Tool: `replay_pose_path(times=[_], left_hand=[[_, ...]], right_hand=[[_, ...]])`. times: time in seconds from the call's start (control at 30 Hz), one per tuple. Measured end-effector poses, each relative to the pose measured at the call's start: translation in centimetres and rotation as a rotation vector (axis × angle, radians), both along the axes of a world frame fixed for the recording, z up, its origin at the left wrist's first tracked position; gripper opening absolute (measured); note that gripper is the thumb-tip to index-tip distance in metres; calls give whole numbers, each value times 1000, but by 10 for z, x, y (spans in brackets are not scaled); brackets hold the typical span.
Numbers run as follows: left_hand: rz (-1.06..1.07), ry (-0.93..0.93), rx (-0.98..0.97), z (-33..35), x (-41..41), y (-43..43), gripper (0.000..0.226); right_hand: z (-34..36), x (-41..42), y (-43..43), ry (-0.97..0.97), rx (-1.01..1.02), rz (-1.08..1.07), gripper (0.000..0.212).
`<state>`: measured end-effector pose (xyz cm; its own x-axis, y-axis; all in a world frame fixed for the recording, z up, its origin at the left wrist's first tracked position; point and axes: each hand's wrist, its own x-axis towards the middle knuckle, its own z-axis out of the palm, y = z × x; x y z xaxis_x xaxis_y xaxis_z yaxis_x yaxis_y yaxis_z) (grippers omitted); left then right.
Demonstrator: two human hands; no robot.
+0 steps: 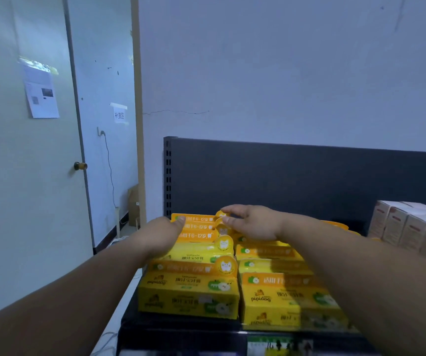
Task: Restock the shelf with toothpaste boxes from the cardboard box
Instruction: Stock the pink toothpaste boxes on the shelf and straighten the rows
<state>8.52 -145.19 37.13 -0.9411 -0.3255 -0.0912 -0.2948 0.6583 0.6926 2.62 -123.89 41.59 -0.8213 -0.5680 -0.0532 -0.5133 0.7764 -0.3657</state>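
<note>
Shelf point(309, 176), back row: toothpaste box point(194, 218); right hand point(253, 223) pinches its round tab point(221, 215), left hand point(164, 236) touches its left end, grip unclear.

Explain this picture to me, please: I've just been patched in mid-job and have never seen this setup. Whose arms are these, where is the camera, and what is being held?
There is no machine here: a person works with bare hands. The single picture comes from a camera worn on their head, looking forward and down. Both arms reach over a dark shelf holding two rows of yellow toothpaste boxes. The right hand pinches the round tab of the rearmost toothpaste box in the left row. The left hand lies against that box's left end; its fingers are hidden, so I cannot tell its grip. Farther right stand pale pink boxes.
</note>
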Motion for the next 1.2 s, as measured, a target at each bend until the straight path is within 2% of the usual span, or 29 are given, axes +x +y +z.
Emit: replay_pose_path(times=[0.17, 0.27, 0.43, 0.57, 0.67, 0.77, 0.83, 0.97, 1.1, 1.2], left_hand=[[160, 130, 74, 3, 14, 8, 53], [220, 81, 94, -4, 29, 21, 52], [294, 93, -99, -13, 35, 38, 61], [320, 118, -220, -6, 43, 49, 56], [327, 188, -271, -6, 54, 62, 58], [239, 121, -367, -13, 58, 69, 58], [210, 92, -410, -18, 60, 69, 55], [241, 113, -362, -17, 72, 69, 43], [256, 111, -253, -17, 85, 71, 65], [256, 167, -306, -19, 86, 72, 56]], right_hand=[[5, 14, 37, 28, -77, 26, 51], [-2, 18, 59, 43, -82, 28, 49], [-13, 32, 84, 67, -61, 35, 46], [-13, 44, 101, 83, -94, 49, 46], [-14, 49, 116, 96, -122, 62, 55], [-18, 57, 127, 64, -109, 77, 75], [-21, 65, 129, 74, -63, 114, 81], [-29, 70, 128, 194, 70, 138, 80], [-30, 72, 126, 206, 68, 112, 77], [-28, 78, 115, 236, 30, 139, 71]])
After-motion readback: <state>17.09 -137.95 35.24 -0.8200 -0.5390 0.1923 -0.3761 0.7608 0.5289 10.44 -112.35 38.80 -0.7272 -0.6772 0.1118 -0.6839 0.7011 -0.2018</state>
